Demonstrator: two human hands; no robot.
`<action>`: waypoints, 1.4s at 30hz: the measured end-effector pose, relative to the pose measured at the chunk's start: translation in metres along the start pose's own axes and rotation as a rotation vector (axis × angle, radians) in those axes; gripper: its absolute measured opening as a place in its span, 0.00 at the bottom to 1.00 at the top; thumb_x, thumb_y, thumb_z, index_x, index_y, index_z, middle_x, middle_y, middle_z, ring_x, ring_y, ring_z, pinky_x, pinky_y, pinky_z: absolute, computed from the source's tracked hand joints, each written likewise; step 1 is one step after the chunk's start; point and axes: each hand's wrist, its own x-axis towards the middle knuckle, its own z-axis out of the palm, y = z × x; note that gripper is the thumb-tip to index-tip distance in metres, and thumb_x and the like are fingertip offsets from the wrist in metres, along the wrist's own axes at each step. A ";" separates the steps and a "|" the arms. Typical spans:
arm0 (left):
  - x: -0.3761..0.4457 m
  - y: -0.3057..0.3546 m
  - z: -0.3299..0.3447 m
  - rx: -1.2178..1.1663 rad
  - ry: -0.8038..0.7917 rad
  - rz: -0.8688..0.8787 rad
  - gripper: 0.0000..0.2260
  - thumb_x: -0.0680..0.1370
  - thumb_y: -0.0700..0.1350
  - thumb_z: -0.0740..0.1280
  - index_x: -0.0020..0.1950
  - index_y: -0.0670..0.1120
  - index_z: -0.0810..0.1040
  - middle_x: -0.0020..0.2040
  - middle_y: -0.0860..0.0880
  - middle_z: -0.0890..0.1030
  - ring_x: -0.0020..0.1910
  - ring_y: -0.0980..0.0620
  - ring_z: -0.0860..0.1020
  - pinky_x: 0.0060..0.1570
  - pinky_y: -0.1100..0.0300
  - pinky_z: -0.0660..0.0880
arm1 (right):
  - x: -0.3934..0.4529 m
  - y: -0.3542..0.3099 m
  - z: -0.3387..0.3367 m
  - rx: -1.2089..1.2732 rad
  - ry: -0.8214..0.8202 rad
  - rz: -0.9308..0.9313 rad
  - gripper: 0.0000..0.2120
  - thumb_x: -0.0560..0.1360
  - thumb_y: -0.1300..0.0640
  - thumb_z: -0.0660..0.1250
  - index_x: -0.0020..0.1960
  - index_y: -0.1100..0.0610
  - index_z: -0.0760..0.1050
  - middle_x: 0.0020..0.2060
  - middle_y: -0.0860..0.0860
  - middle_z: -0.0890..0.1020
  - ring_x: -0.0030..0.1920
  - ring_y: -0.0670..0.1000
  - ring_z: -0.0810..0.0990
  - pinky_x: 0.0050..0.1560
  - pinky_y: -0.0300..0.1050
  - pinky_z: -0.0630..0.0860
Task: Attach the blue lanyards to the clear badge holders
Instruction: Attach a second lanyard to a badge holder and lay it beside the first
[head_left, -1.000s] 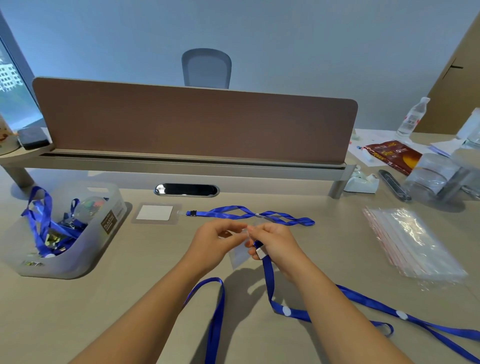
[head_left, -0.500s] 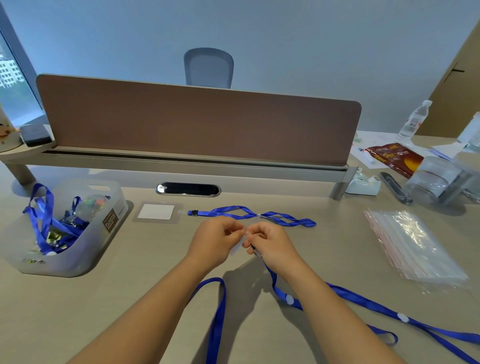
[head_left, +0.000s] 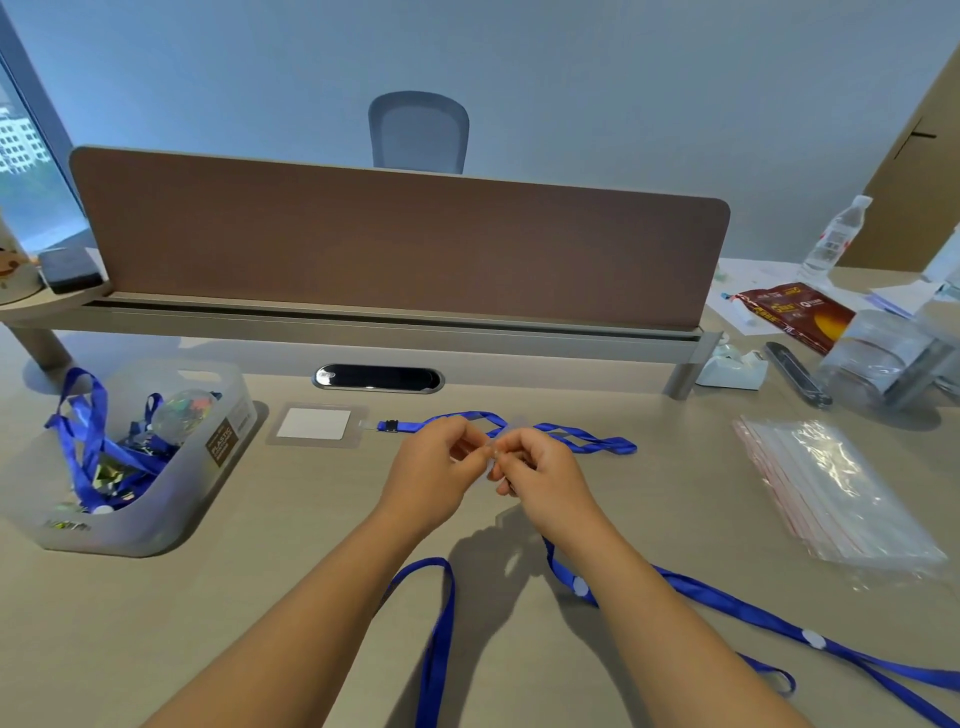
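Here left hand (head_left: 434, 470) and right hand (head_left: 540, 475) pinch one clear badge holder (head_left: 490, 457) together.

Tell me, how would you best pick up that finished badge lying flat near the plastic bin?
Probably by the black clip joining the lanyard to the badge holder, coming straight down from above. The holder lies flat with no edge to get fingers under, while the clip stands slightly proud of the desk.

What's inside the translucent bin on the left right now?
The translucent bin holds tangled blue lanyards, one looping over its rim, and a shiny iridescent ball. Small glinting items lie beneath; the lanyards and frosted wall hide what they are, and any badge holders.
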 end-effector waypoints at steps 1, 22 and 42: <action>-0.001 -0.001 -0.002 -0.060 -0.013 -0.005 0.02 0.73 0.42 0.65 0.44 0.46 0.76 0.39 0.53 0.77 0.42 0.52 0.75 0.42 0.64 0.72 | 0.001 -0.001 -0.001 0.035 -0.014 0.019 0.09 0.78 0.60 0.56 0.42 0.52 0.72 0.35 0.48 0.74 0.35 0.45 0.73 0.39 0.35 0.72; 0.008 -0.020 -0.026 0.315 0.356 0.137 0.09 0.72 0.32 0.63 0.48 0.40 0.79 0.46 0.40 0.81 0.47 0.43 0.75 0.44 0.57 0.67 | 0.023 0.016 -0.009 -0.245 0.134 0.074 0.07 0.75 0.64 0.61 0.42 0.54 0.66 0.34 0.46 0.71 0.35 0.48 0.71 0.31 0.35 0.65; 0.054 -0.058 -0.049 0.161 0.404 0.000 0.05 0.73 0.34 0.62 0.45 0.39 0.76 0.41 0.47 0.75 0.44 0.45 0.73 0.44 0.53 0.71 | 0.073 -0.005 -0.021 -0.359 0.655 -0.052 0.13 0.76 0.68 0.54 0.56 0.64 0.74 0.54 0.60 0.78 0.50 0.54 0.75 0.47 0.43 0.68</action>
